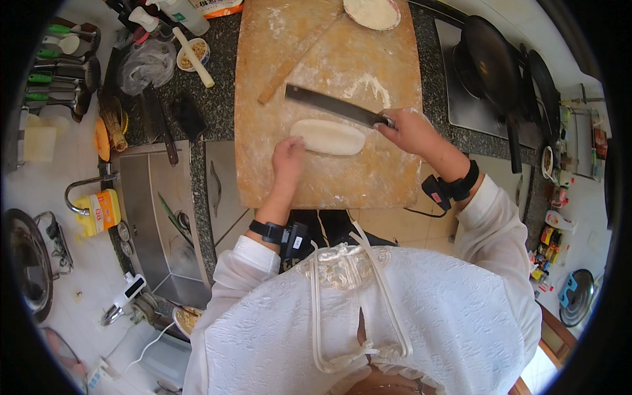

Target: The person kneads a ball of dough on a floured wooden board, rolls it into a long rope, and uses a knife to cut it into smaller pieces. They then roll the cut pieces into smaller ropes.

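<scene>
An oval slab of dough (328, 137) lies on a floured wooden board (266, 182). My left hand (290, 154) is at the dough's left end, its fingertips at or just over the edge; blur hides whether they press on it. My right hand (409, 129) grips the handle of a cleaver (335, 106), whose long dark blade points left, beyond the dough's far edge. A wooden rolling pin (301, 54) lies slanted further back on the board, with loose white flour (368, 89) to its right. A dish of flour (373, 12) sits at the board's far edge.
Left on the granite counter are a bowl (201, 53) with a pale stick (192, 57) across it, a plastic bag (146, 66) and a knife (160, 126). A steel sink (163, 217) lies nearer. Right of the board, a black pan (489, 59) stands over the cooktop (456, 94).
</scene>
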`<state>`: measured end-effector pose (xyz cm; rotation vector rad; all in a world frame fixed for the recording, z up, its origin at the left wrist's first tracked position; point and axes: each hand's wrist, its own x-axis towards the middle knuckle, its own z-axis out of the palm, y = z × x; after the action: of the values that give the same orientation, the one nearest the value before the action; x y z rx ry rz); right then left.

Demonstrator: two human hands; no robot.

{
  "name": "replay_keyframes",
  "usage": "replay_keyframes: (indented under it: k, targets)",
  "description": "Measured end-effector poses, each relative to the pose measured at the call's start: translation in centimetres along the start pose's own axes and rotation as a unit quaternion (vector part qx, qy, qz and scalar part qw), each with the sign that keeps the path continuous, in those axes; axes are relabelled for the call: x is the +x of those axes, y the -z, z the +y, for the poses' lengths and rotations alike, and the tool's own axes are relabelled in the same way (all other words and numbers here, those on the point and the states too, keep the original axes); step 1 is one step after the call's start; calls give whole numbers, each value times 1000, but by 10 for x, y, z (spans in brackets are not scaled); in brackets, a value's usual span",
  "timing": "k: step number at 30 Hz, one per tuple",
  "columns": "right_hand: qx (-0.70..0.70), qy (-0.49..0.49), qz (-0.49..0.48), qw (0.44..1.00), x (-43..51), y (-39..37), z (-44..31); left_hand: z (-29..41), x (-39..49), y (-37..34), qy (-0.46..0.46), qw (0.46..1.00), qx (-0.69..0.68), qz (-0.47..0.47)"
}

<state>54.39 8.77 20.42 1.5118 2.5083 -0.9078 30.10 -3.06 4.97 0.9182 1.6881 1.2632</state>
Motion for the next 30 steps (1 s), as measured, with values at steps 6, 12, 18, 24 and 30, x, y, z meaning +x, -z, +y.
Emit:
replay_keyframes:
  k: [6,12,18,24,30]
  targets:
    - [-95,29,-16,995,-19,-20,-4,11,-42,-22,-255,908,325,-72]
    - [-112,31,-20,993,-17,-30,-8,14,-41,-30,-261,875,396,-102]
    - [-138,29,-3,990,-16,-35,-13,8,-37,-31,-241,864,429,-106]
    - [-148,23,-29,988,-9,-32,-17,3,-35,-29,-266,862,420,-100]
    - [-189,-2,-59,980,1,-36,-28,0,-34,-26,-257,866,414,-114]
